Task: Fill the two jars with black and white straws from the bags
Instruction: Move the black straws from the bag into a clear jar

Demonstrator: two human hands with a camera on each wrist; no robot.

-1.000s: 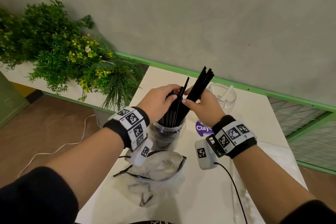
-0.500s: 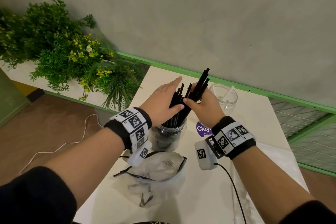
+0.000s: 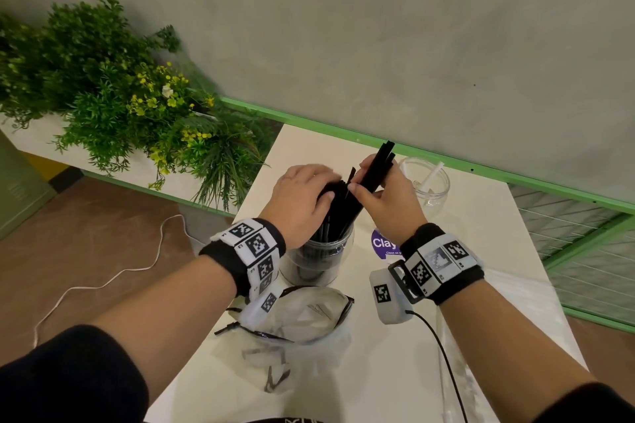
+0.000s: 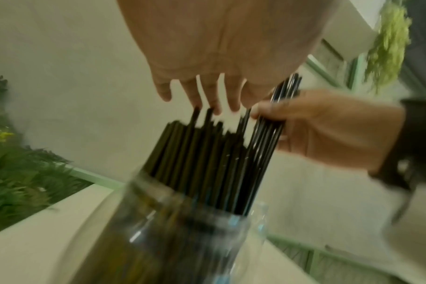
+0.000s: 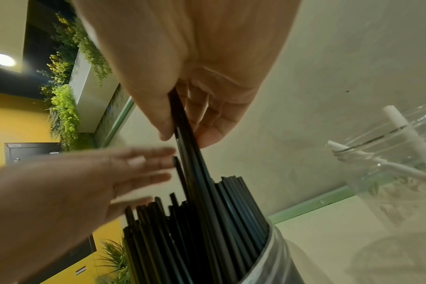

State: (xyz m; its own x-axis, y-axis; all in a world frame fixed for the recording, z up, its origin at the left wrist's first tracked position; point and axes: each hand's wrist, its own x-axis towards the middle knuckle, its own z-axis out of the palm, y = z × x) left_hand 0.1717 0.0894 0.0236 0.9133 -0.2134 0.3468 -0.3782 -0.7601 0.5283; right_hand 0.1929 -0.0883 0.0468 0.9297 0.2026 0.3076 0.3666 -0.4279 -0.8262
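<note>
A clear jar (image 3: 318, 259) stands mid-table, packed with black straws (image 3: 343, 213). My left hand (image 3: 309, 189) lies flat over the straws, its straight fingers (image 4: 207, 92) touching their tops. My right hand (image 3: 388, 199) pinches a bundle of black straws (image 5: 207, 221) between thumb and fingers (image 5: 207, 142); the bundle leans right, with its lower ends inside the jar (image 5: 275, 255). Behind the right hand, a second clear jar (image 3: 429, 189) holds a few white straws (image 5: 406, 138). A crumpled clear bag (image 3: 302, 319) lies in front of the near jar.
A planter of green plants (image 3: 120, 106) runs along the left of the table. A green rail (image 3: 515, 175) lines the wall behind. A purple sticker (image 3: 383, 244) sits between the jars. A white cable (image 3: 103, 282) trails on the floor.
My left hand let go of the straws, opened flat and came down onto their tops. The bundle in my right hand has slid lower into the jar.
</note>
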